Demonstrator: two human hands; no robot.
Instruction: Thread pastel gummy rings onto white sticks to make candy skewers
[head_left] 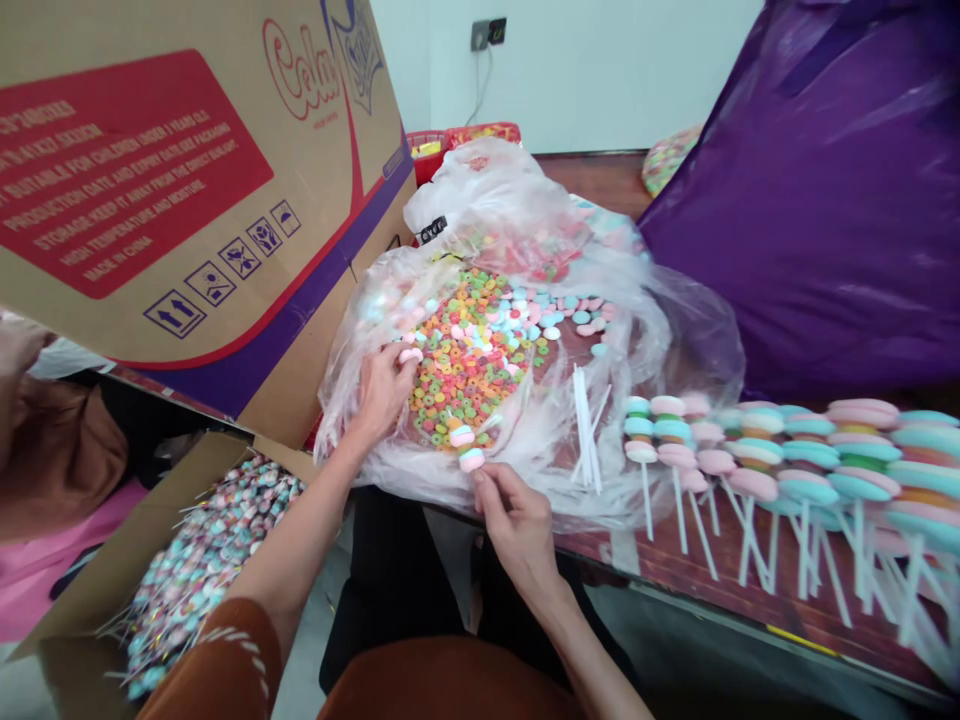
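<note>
My right hand (519,515) pinches the low end of a candy skewer (471,460), with pink, white and blue marshmallow discs and gummy rings stacked on it; the fingers hide most of its stick. At the left of the candy pile, my left hand (384,388) has thumb and forefinger closed on a pink marshmallow disc (410,356). Between and beyond the hands lie many small coloured gummy rings (469,375) on clear plastic. Pink, blue and white marshmallow discs (551,332) lie behind them. Bare white sticks (583,425) rest to the right of the pile.
Finished-looking candy skewers (810,490) line the table's right side, sticks over the front edge. A large printed carton (225,180) stands at left. Below it, an open box (67,600) holds many wrapped skewers. A purple bag (825,230) fills the back right.
</note>
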